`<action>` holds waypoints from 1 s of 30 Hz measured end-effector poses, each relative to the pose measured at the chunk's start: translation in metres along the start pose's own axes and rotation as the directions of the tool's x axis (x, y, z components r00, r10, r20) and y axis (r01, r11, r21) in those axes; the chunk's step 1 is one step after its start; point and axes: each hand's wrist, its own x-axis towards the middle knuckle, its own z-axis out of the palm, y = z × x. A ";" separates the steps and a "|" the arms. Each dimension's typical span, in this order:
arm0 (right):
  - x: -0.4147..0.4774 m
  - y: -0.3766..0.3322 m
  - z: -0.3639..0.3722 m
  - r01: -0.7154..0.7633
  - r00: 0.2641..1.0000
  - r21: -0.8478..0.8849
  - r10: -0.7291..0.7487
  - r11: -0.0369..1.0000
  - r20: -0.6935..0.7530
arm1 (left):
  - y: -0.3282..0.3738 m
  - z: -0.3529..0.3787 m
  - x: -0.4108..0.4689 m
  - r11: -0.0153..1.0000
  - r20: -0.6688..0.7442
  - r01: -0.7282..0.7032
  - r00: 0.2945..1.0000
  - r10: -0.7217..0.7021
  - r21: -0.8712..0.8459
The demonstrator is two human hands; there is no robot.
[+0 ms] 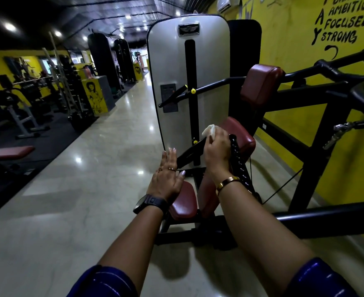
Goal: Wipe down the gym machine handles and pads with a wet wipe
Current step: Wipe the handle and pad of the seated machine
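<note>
The white wet wipe (pixel 209 130) is bunched in the right hand (pixel 217 151), a little right of the middle of the view; the fingers are curled around it, and one end sticks out at 11 o'clock of the hand; the hand lies against the black ribbed handle (pixel 235 150), which stands at its 3 o'clock; whether the wipe itself touches the handle I cannot tell. At 1 o'clock of the hand is a maroon pad (pixel 241 136). The left hand (pixel 168 179) is at 8 o'clock of the right one, flat, fingers straight and close together, holding nothing; its heel is over the lower maroon pad (pixel 185 202), contact unclear. A dark watch (pixel 150 203) sits on the left wrist; a gold bangle (pixel 228 182) on the right. At 12 o'clock stands the grey weight-stack cover (pixel 176 71); at 3 o'clock the yellow wall (pixel 294 50).
</note>
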 end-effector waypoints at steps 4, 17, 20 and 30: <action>-0.006 0.004 0.002 0.227 0.974 -0.282 -0.210 0.932 0.089 | -0.002 0.003 0.000 0.995 -0.008 -0.005 1.000 0.006 0.099; -0.041 -0.009 0.008 0.718 0.670 -0.400 -0.412 0.569 0.618 | -0.003 0.003 0.003 0.972 0.047 -0.004 0.999 -0.007 0.233; -0.043 -0.010 0.002 0.697 0.693 -0.400 -0.417 0.595 0.588 | 0.004 -0.003 0.000 0.987 0.060 0.027 0.998 -0.037 0.161; -0.029 -0.006 0.002 0.538 0.842 -0.562 -0.366 0.628 0.396 | 0.003 -0.002 0.001 0.981 0.051 0.062 0.996 -0.073 0.182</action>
